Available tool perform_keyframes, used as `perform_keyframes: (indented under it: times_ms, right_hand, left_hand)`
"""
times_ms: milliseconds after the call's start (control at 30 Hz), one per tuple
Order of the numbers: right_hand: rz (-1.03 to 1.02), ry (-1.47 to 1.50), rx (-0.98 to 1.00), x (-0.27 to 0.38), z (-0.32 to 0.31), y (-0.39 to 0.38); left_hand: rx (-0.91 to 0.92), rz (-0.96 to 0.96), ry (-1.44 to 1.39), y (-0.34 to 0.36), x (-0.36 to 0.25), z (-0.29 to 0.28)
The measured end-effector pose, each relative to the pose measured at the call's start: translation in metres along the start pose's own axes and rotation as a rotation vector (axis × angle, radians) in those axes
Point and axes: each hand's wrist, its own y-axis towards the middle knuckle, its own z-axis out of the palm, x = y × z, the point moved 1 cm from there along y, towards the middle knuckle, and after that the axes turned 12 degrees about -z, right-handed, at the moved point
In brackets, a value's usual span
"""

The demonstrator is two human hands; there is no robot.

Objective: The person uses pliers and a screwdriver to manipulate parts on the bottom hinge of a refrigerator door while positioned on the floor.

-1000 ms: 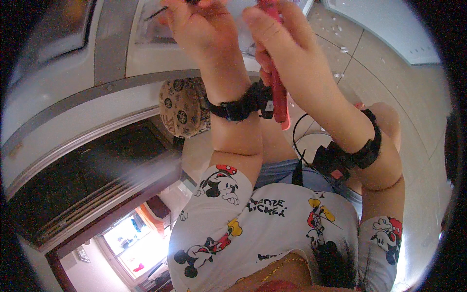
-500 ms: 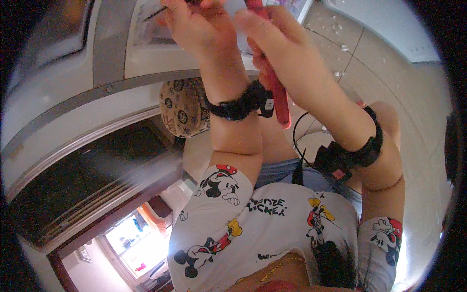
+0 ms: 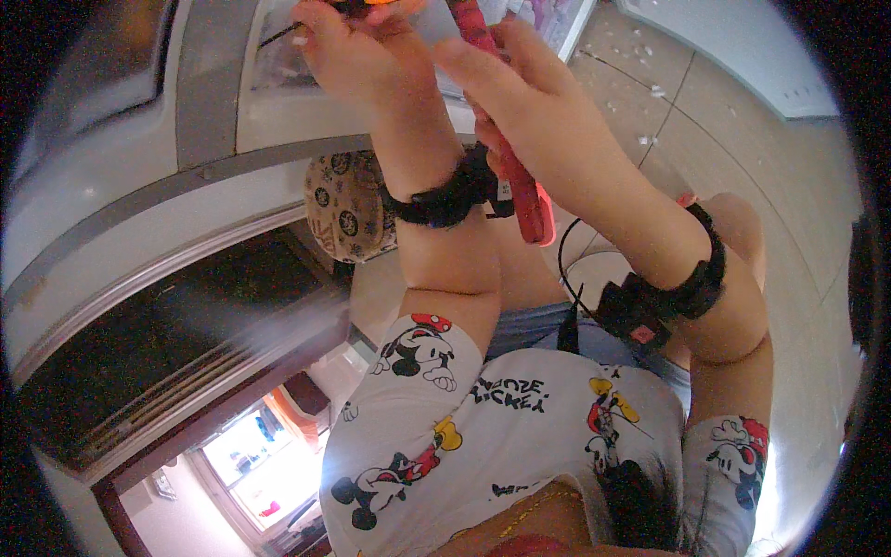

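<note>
Your right hand (image 3: pixel 529 88) is wrapped round the long red handle (image 3: pixel 529 209), thumb on one side, fingers on the other, its tail slanting below your palm, a grip that looks chosen for steering. Over the white surface (image 3: pixel 306 121), your left hand (image 3: pixel 367 70) meets an orange-and-black object (image 3: pixel 380 5) cut off by the top edge, perhaps to steady it, but whether those fingers grip it, I can't tell.

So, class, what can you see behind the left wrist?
A tan patterned object, possibly a stool, shows left of the black wrist strap; the arm and strap hide its right side.
</note>
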Motion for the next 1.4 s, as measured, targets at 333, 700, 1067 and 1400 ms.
perform_keyframes:
  times_ms: [333, 700, 1067, 1400]
  right_hand:
    - [0.02, 0.061, -0.089, 0.037, -0.01, -0.004]
    - [-0.029, 0.184, -0.076, 0.035, -0.018, -0.005]
    - [-0.636, -0.201, 0.031, 0.017, -0.019, 0.004]
    - [-0.935, -0.652, -0.009, 0.005, -0.02, 0.017]
  left_hand:
    - [0.055, 0.037, 0.076, -0.006, 0.002, 0.023]
    - [0.208, -0.038, -0.246, 0.001, -0.012, 0.011]
    - [0.324, -0.091, -0.394, -0.003, -0.016, 0.024]
    - [0.322, -0.073, -0.366, -0.009, -0.018, 0.024]
